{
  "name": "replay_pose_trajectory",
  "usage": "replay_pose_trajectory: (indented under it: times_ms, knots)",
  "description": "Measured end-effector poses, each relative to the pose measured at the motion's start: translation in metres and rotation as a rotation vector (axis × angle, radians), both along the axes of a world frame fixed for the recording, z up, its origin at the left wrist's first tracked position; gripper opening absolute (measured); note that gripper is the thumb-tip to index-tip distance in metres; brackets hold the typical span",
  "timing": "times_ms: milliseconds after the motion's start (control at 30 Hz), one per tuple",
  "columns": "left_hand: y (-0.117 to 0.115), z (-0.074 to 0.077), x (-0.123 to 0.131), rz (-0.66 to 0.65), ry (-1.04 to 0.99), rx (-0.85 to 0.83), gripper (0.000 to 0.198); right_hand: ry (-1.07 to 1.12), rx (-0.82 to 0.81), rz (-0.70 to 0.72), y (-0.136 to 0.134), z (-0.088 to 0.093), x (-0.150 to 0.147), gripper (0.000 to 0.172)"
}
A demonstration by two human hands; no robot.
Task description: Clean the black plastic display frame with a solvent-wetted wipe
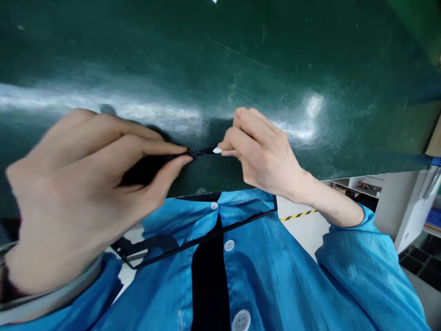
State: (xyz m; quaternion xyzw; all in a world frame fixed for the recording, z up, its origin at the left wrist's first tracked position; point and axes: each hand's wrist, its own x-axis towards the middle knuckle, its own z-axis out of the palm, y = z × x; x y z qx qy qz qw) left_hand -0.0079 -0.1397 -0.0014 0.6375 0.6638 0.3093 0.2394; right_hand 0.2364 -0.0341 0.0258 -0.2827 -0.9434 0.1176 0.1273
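Note:
My left hand [86, 179] is closed in a pinch, thumb and index fingertip on a thin black strip-like part [203, 151] just above the green table [220, 59]. My right hand [262, 151] pinches a small white piece [217, 150] at the right end of that part; its kind is too small to make out. Below the hands, a thin black rectangular frame [206, 238] crosses in front of the blue jacket. Whether this frame joins the strip between my hands is not clear. Dark shadow and my left palm hide some of the black part.
The table's near edge runs just below my hands. At the right stand a white cabinet [409, 202] and a shelf [365, 186] with small items. Yellow-black tape [298, 215] marks the pale floor.

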Motion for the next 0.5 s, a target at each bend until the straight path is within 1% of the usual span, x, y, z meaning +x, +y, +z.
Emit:
replay_pose_trajectory:
  times_ms: [100, 167, 267, 333, 400, 500]
  knots:
    - [0.004, 0.005, 0.007, -0.054, 0.038, 0.031, 0.016, -0.027, -0.014, -0.036, -0.004, 0.004, -0.004, 0.038]
    - [0.004, 0.007, 0.006, -0.061, 0.014, 0.029, 0.013, -0.106, -0.017, -0.05, -0.006, 0.011, -0.014, 0.044]
    - [0.001, 0.009, 0.004, -0.046, -0.008, 0.011, 0.012, -0.248, -0.022, -0.008, -0.008, 0.025, -0.034, 0.052]
    - [0.0, 0.008, 0.003, -0.032, -0.014, 0.0, 0.014, -0.305, -0.023, 0.023, -0.008, 0.031, -0.041, 0.053]
    - [-0.001, 0.007, 0.003, -0.026, -0.023, 0.0, 0.014, -0.321, -0.008, 0.03, -0.008, 0.033, -0.038, 0.054]
    - [0.0, 0.008, 0.004, -0.048, -0.015, -0.003, 0.011, -0.269, 0.058, -0.023, -0.008, 0.029, -0.024, 0.058]
